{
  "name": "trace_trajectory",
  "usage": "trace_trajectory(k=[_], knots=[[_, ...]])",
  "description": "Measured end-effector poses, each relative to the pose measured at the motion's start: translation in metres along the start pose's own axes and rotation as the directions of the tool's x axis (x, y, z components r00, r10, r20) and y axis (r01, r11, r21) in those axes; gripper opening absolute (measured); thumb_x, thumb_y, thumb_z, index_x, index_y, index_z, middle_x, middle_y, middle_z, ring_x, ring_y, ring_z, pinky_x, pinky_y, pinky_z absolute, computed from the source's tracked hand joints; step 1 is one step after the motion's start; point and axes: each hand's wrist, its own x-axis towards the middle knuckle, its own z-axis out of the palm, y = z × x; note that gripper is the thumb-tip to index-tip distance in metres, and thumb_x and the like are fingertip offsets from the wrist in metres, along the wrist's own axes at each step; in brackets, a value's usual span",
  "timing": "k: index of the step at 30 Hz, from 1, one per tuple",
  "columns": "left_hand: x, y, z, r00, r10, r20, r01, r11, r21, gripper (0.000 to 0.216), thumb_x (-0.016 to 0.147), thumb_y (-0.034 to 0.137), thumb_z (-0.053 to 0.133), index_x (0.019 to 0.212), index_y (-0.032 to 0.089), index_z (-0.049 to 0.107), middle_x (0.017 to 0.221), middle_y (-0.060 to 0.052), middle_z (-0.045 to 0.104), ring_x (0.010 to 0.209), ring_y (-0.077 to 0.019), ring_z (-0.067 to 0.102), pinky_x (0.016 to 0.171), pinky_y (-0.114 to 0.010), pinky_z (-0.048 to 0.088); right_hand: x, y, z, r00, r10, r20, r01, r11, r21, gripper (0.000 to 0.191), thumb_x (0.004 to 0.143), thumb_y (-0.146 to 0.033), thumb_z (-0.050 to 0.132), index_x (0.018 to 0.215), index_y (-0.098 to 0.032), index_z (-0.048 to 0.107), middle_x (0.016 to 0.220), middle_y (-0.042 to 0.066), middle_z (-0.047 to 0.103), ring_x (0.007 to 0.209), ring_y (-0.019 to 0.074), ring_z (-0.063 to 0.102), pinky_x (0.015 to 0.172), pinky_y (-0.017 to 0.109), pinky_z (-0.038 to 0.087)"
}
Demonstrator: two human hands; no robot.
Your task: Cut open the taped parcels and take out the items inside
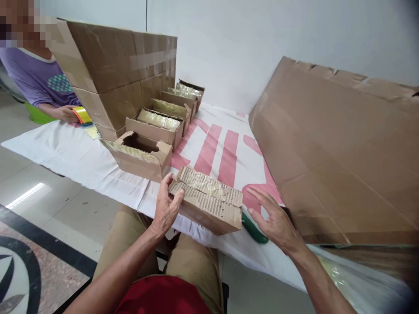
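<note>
A small taped cardboard box [207, 199] lies at the near edge of a white cloth with red stripes [209, 150]. My left hand [166, 206] holds its left end, fingers curled against the side. Just right of the box hovers my right hand [274, 216], fingers spread and empty, not touching it. A green object [254, 231] pokes out beneath the box's right end, partly hidden.
A row of several small cardboard boxes [159, 125] runs back along a large taped carton [118, 74]. A big flat cardboard sheet [340, 148] leans at the right. At far left another person's hand [67, 113] rests by a yellow tape roll [81, 115].
</note>
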Motion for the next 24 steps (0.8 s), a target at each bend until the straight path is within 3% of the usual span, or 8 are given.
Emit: trace_trajectory(k=[3,6,13,16,20,24], knots=[[0.0,0.0,0.002,0.999,-0.034,0.016,0.034,0.999,0.0,0.06,0.093,0.037,0.062,0.148,0.018,0.047,0.152,-0.016,0.054,0.144,-0.0307,0.051,0.121,-0.049,0.041,0.025,-0.011,-0.002,0.98,-0.108,0.165,0.096,0.992,0.082,0.054,0.096,-0.02,0.047,0.148,-0.028,0.059,0.159,0.006,0.055,0.146,0.0254,0.054,0.121,0.046,0.047],[-0.001,0.0,0.001,0.999,-0.047,0.026,0.047,0.999,0.018,0.062,0.092,0.037,0.06,0.15,0.018,0.045,0.154,-0.017,0.053,0.145,-0.0317,0.049,0.122,-0.05,0.04,0.036,-0.009,0.001,0.958,-0.15,0.244,0.114,0.981,0.155,0.059,0.092,-0.014,0.045,0.146,-0.028,0.062,0.154,0.004,0.061,0.143,0.0234,0.058,0.121,0.046,0.047],[-0.002,0.002,0.002,0.994,-0.102,0.047,0.101,0.995,0.022,0.064,0.092,0.035,0.056,0.152,0.017,0.042,0.154,-0.017,0.053,0.146,-0.0318,0.049,0.123,-0.051,0.038,0.047,0.002,-0.01,0.937,-0.134,0.324,0.023,0.946,0.323,0.047,0.093,-0.025,0.055,0.137,-0.026,0.071,0.137,0.008,0.073,0.128,0.0272,0.069,0.115,0.046,0.052],[-0.003,0.002,0.002,0.994,-0.1,0.043,0.099,0.995,0.012,0.065,0.091,0.033,0.055,0.152,0.017,0.041,0.156,-0.017,0.052,0.147,-0.0315,0.048,0.124,-0.051,0.036,0.048,0.003,-0.001,0.957,-0.059,0.285,-0.067,0.909,0.412,0.039,0.095,-0.037,0.06,0.128,-0.025,0.076,0.128,0.01,0.077,0.12,0.0279,0.073,0.109,0.045,0.056],[-0.003,0.0,0.003,0.992,-0.119,0.045,0.119,0.993,-0.003,0.066,0.09,0.031,0.054,0.153,0.017,0.041,0.155,-0.017,0.052,0.148,-0.0319,0.048,0.125,-0.053,0.035,0.047,-0.005,0.022,0.988,0.121,0.1,-0.155,0.854,0.496,0.032,0.09,-0.048,0.065,0.101,-0.023,0.081,0.106,0.009,0.082,0.1,0.027,0.077,0.094,0.04,0.061],[-0.006,-0.003,0.004,0.995,-0.095,0.035,0.095,0.995,-0.012,0.066,0.09,0.031,0.053,0.154,0.019,0.04,0.155,-0.016,0.052,0.148,-0.0321,0.048,0.125,-0.054,0.035,0.047,-0.016,0.04,0.941,0.335,-0.04,-0.262,0.8,0.541,0.036,0.088,-0.055,0.067,0.073,-0.022,0.07,0.071,0.001,0.068,0.069,0.0188,0.063,0.064,0.029,0.052]])
